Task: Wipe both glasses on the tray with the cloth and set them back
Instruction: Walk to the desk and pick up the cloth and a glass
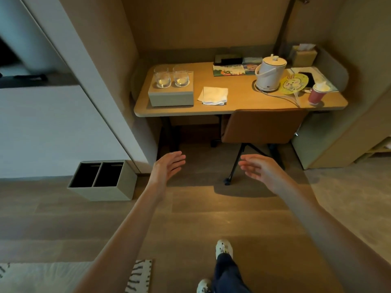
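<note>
Worktop (pixel 232 106), tray, 2 glasses, cloth; nothing picked up yet.
Box-like tray (pixel 170 97) at worktop's left end w/ left glass (pixel 162 77) & right glass (pixel 180 75) on top: likely fragile, slick; grip round sides. Folded cloth (pixel 213 95) just beside tray: soft. Left hand (pixel 168 166) & right hand (pixel 257 168) spread, empty, well short.

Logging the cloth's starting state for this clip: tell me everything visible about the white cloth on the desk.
The white folded cloth lies flat on the light wooden desk, a rough square of several layers with edges showing at its near side. It looks like thin fabric, slightly creased. It sits just right of the grey box-like tray, apart from it, untouched; both hands are well short of the desk.
</note>
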